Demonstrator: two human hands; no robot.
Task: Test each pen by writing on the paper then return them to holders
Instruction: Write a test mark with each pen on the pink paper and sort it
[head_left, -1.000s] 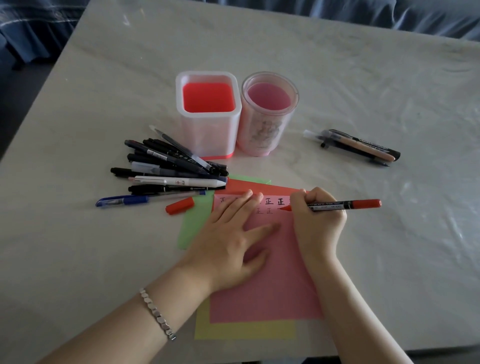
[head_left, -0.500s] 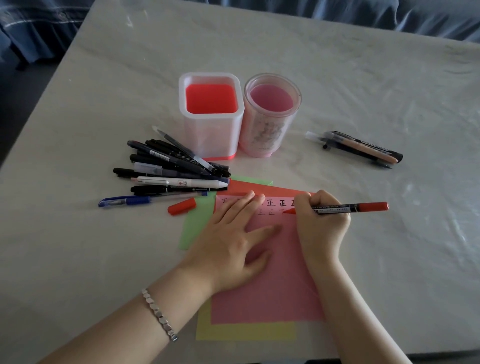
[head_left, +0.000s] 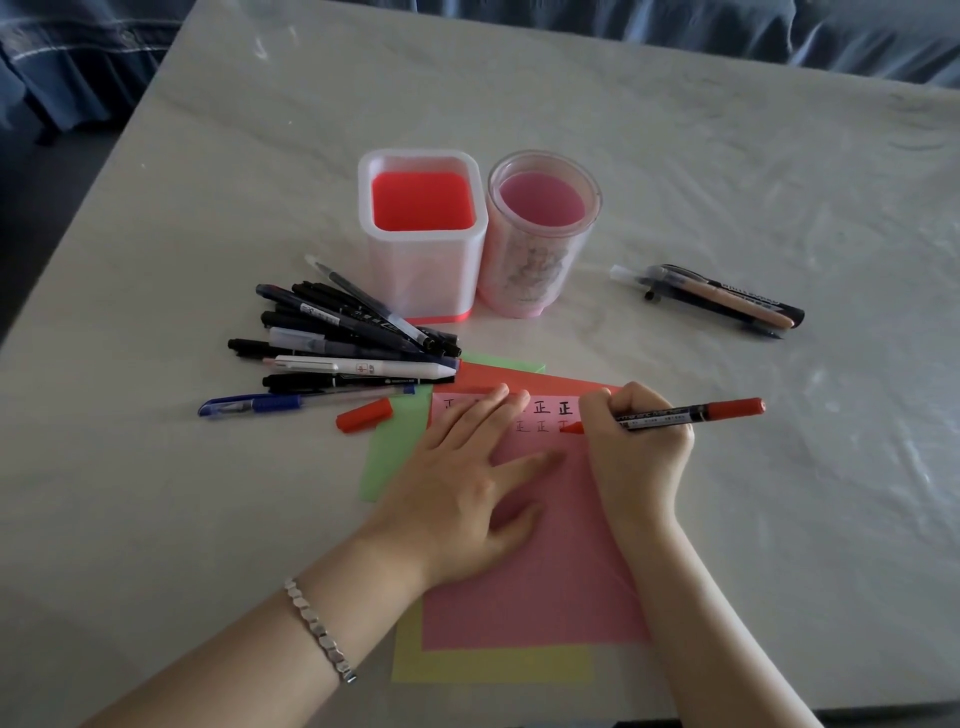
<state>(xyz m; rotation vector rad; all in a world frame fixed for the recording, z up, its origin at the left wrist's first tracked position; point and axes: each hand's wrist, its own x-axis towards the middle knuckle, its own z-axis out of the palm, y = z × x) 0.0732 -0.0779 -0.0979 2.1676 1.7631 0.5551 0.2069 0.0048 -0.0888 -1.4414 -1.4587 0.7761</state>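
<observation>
Head view, the only one. Right hand (head_left: 639, 457) is clenched round a red marker (head_left: 691, 413), with the tip down on the pink paper (head_left: 550, 571) at the end of a second row of written characters and the barrel pointing right, its tail past the knuckles. Left hand (head_left: 467, 483) lies flat on the same sheet, fingers straight and spread, grasping nothing and pressing the paper down; there is a bracelet (head_left: 317, 626) on that wrist. The pink sheet lies on top of a stack: yellow paper (head_left: 493, 665) shows at the near edge, green paper (head_left: 395, 452) at the left and red paper (head_left: 519, 376) at the far edge. A red cap (head_left: 363, 414) lies loose just left of the stack, partly on the green sheet. Left of the papers is a pile of pens (head_left: 353, 338), mostly black, with a white pen (head_left: 363, 368) among them and a blue pen (head_left: 270, 402) nearest the viewer. Behind the papers stand two holders, upright and touching or nearly so: the square holder (head_left: 421, 280) on the left with a red inside, the round holder (head_left: 530, 270) on the right with a pink one. Well off to the right, a few more pens (head_left: 727, 301) lie together on the table (head_left: 675, 156).
</observation>
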